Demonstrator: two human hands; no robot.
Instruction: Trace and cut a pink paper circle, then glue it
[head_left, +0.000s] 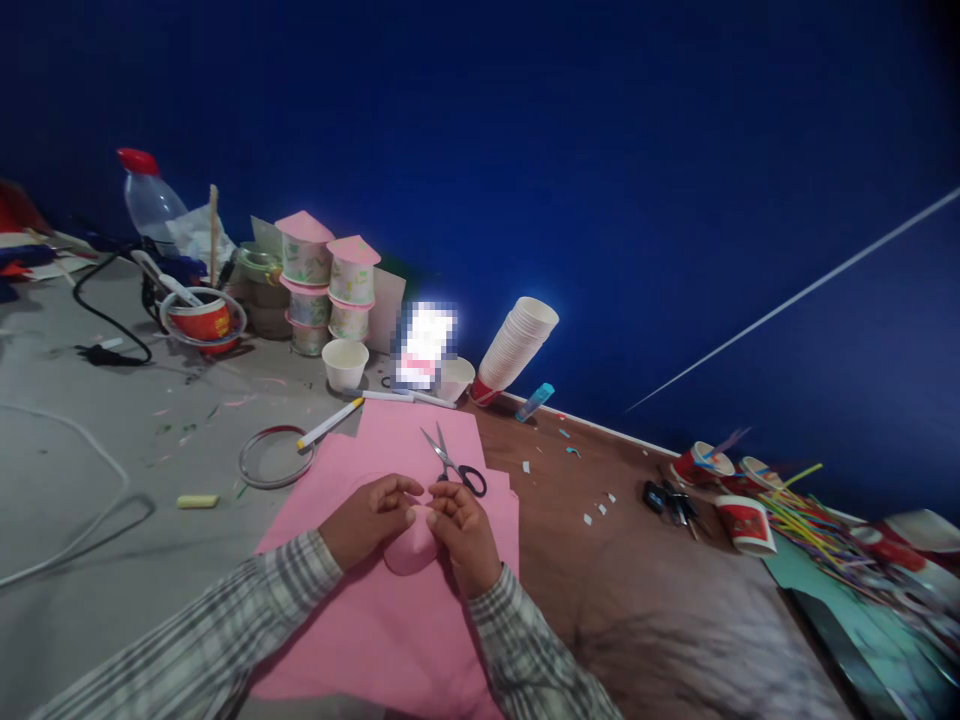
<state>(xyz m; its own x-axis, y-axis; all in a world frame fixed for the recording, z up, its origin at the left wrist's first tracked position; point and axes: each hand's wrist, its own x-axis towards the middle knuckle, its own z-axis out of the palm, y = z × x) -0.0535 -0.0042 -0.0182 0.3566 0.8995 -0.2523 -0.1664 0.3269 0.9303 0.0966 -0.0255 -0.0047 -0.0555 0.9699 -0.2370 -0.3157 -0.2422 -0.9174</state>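
A small pink paper cone [411, 545] is pinched at its top by both hands, over pink paper sheets [360, 640]. My left hand [373, 518] grips it from the left, thumb and fingers together. From the right, my right hand [463, 535] closes thumb and fingertips on the same cone. Just beyond the fingers lie scissors [448, 460] with black handles, blades partly apart, on the pink paper. The far side of the cone is hidden by the fingers.
Cup towers [306, 258] with pink cone tops stand at the back left. Nearby are a white bowl [345, 365], a lit phone [425, 345] and a leaning cup stack [517, 345]. A marker [330, 424] rests at the paper's left edge. Red cups [746, 525] and coloured strips [806, 530] lie right.
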